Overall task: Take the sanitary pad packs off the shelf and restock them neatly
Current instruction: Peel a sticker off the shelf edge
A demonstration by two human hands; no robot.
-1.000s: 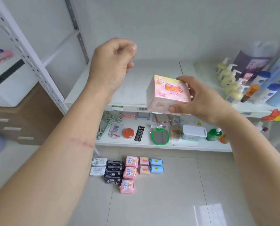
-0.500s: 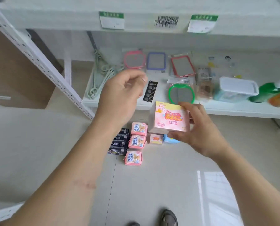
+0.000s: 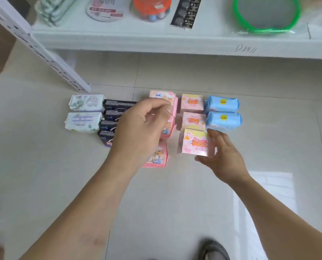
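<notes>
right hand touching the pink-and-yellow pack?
Touching. Head view shows the right hand gripping the pink-and-yellow pack, fingers along its right edge, thumb at its bottom corner.

A white shelf (image 3: 175, 41) runs across the top, with a green-rimmed mirror (image 3: 267, 14), an orange-lidded jar (image 3: 152, 7), a black card (image 3: 186, 13) and a round label card (image 3: 105, 11) laid on it. Pale floor tiles (image 3: 44, 175) are seen below, plus a grey shoe (image 3: 215, 249).
</notes>
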